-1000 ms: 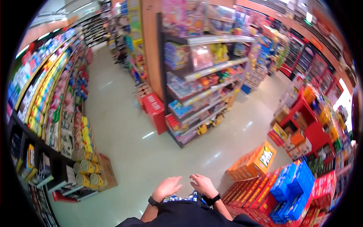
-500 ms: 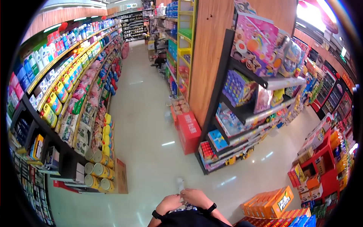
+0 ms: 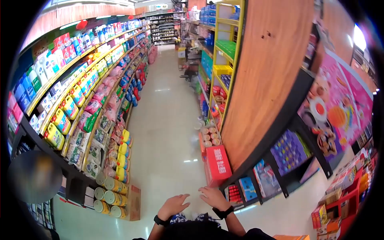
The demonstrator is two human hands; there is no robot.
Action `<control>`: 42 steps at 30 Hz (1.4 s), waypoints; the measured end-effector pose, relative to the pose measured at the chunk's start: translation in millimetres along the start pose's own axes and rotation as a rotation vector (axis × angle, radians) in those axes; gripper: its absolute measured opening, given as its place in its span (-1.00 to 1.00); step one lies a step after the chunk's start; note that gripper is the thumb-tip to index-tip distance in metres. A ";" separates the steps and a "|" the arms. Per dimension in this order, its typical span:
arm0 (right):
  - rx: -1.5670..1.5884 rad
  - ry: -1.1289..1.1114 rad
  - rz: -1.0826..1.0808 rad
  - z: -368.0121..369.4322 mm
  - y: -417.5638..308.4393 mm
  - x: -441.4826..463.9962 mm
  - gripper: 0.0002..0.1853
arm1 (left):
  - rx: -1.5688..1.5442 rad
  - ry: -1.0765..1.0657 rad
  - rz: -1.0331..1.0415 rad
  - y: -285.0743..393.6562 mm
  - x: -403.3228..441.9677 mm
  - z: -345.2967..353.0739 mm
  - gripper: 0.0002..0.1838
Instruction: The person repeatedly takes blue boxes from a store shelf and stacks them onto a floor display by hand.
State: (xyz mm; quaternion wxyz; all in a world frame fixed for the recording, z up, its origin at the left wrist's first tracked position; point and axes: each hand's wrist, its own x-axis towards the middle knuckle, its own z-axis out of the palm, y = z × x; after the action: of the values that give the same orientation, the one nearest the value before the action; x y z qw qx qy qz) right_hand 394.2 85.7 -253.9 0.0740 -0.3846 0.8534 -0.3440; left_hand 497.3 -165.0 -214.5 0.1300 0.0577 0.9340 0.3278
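My left hand [image 3: 175, 205] is low in the view, over the aisle floor. Its fingers are stretched out and slightly curled, and it holds nothing. My right hand [image 3: 213, 198] hangs just across from it, also with its fingers apart and holding nothing. A gap separates the two hands. Each wrist wears a black band. Nearest to my right hand is a red carton [image 3: 218, 163] on the floor by the wooden panel. Yellow-labelled cans [image 3: 115, 186] are stacked to the left of my left hand, some distance away.
Long shelves of yellow jugs [image 3: 61, 121], bottles and bags line the left. A yellow rack [image 3: 227, 56] and a wooden panel [image 3: 268, 80] border the right side. Dark shelves with a pink toy box [image 3: 340, 104] stand farther right. A blurred round patch covers part of the lower left.
My hands, close together before, have moved apart. The view has turned to the right and come closer to the shelves. The orange boxes have mostly left the view at the bottom.
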 end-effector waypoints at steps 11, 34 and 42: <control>-0.090 -0.314 -0.038 46.0 79.0 221.9 -0.63 | -0.122 -0.097 -0.012 -132.9 145.3 -98.1 -0.38; 0.152 -0.106 0.137 4.7 196.0 681.0 -0.63 | -0.058 -0.292 0.070 -344.5 518.4 -362.5 -0.38; 0.108 0.035 0.054 -62.5 276.7 855.8 -0.66 | 0.015 -0.200 0.075 -368.7 687.6 -470.1 -0.43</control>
State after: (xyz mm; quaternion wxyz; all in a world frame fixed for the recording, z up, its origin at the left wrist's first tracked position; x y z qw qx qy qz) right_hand -391.0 -357.2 -266.7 0.0891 -0.3507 0.8448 -0.3941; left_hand -302.8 -600.1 -233.6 0.2099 0.1260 0.9160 0.3179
